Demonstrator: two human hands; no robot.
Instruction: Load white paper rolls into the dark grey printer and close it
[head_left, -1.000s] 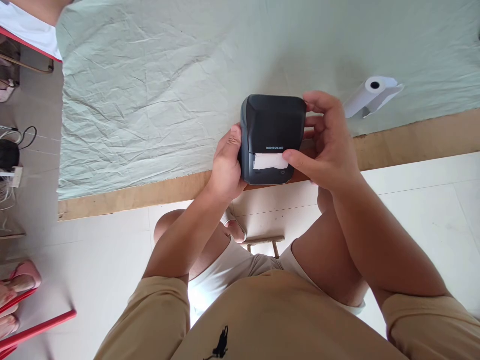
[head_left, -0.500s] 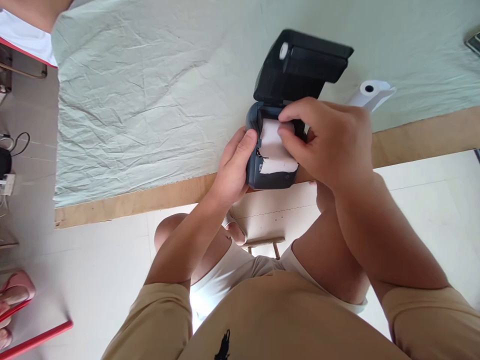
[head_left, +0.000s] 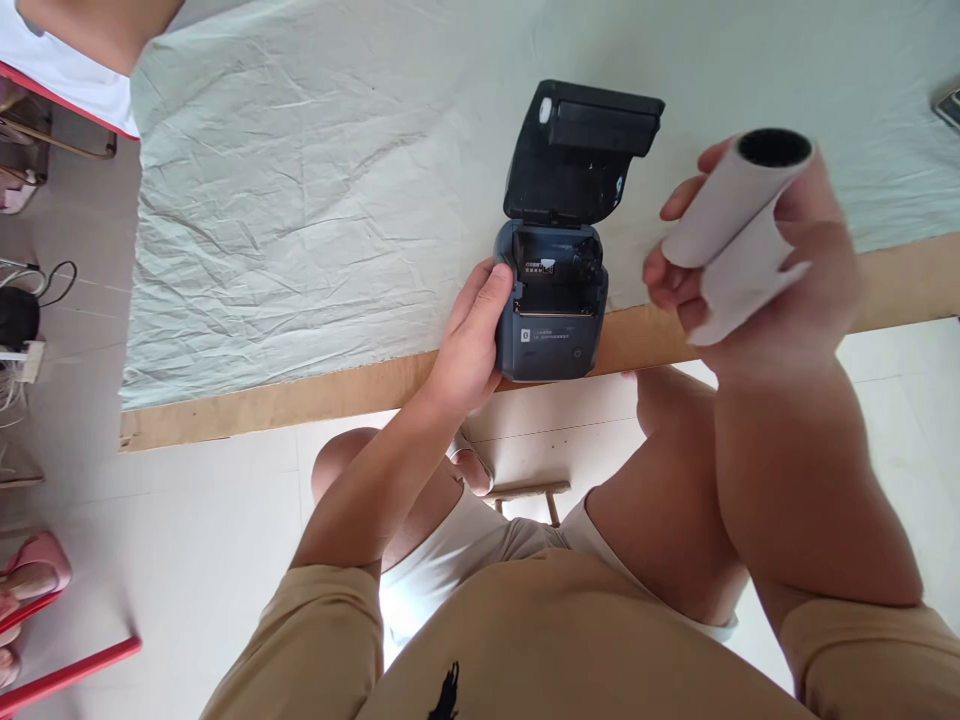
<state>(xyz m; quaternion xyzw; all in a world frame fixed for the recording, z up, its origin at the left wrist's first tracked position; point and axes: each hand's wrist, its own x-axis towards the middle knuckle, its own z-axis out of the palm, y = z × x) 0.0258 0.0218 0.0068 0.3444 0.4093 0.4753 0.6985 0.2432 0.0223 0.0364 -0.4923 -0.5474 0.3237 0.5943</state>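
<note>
My left hand (head_left: 474, 325) grips the left side of a dark handheld printer (head_left: 555, 345), its thumb on the top edge of the body. The printer's black lid (head_left: 574, 150) stands raised, and its paper bay shows no roll inside. To the right of the printer, my right hand (head_left: 787, 260), palm up and a little blurred, has its fingers curled round a white paper roll (head_left: 724, 205). The roll is tilted, its dark hollow core faces up, and a torn loose end hangs over the palm.
A pale green cloth (head_left: 300, 200) covers the table, with a wooden edge (head_left: 360, 390) along the front. Another person's arm (head_left: 105, 30) reaches in at the top left. A dark object (head_left: 949, 105) lies at the far right. Cables (head_left: 37, 285) are at the left.
My right hand has left the printer and moved right, now holding a paper roll. The paper that was in the printer's bay is out of it. My left hand stays on the printer.
</note>
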